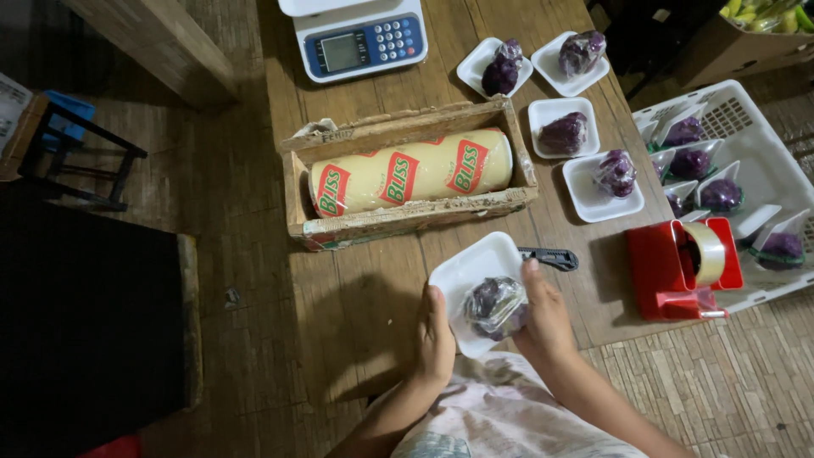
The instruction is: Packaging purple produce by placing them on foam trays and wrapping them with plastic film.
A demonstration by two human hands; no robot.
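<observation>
A white foam tray (471, 268) with a purple vegetable piece (494, 305) wrapped in clear film sits between my hands at the near edge of the wooden table (373, 280). My left hand (436, 335) grips the tray's left side. My right hand (545, 315) holds the tray's right side and presses against the wrapped piece.
A worn box (407, 222) holds a big roll of cling film (411, 173). Beyond it stands a digital scale (360, 36). Several trays of purple pieces (564, 129) lie at the right. A black cutter (549, 257), red tape dispenser (682, 267) and white crate (746, 127) are nearby.
</observation>
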